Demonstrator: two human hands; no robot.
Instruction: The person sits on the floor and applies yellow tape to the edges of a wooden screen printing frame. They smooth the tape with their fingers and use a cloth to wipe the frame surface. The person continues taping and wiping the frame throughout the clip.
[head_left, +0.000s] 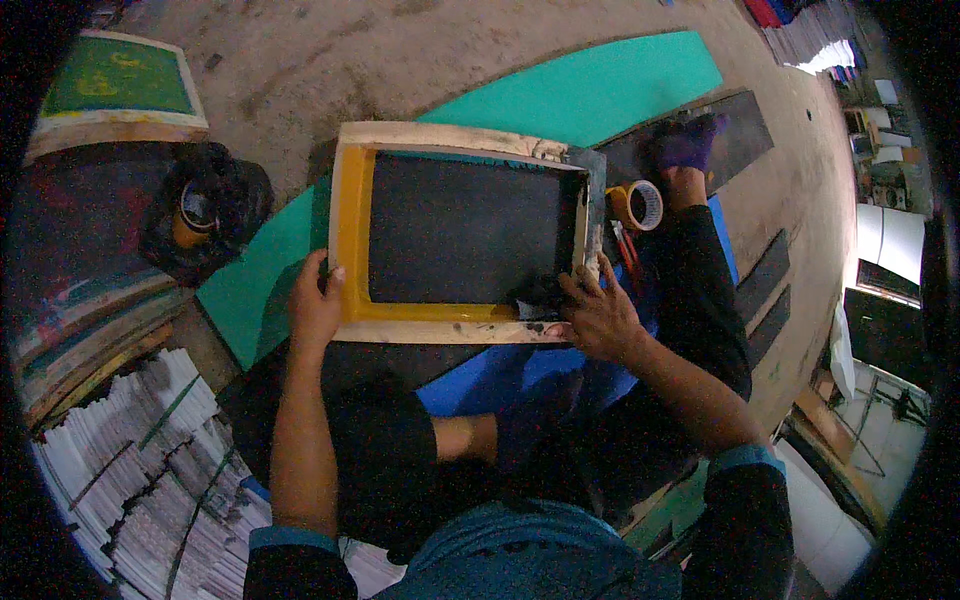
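A wooden frame with dark mesh [465,230], like a printing screen, is held level in front of me over my lap. Yellow tape or coating lines its left and lower inner edges, and its right side is stained dark. My left hand [317,300] is closed on the left rail, thumb on top. At the lower right corner, my right hand [600,310] has its fingers bent over a dark crumpled piece [540,292], perhaps a rag, lying against the mesh. What is under those fingers is partly hidden.
Green [590,85] and blue [525,375] sheets lie beneath. A tape roll [648,205] and a red-handled tool [625,250] are beside my leg. At left stand a cup in a black bag [195,215], a green-mesh frame [120,80] and tied paper stacks [150,470].
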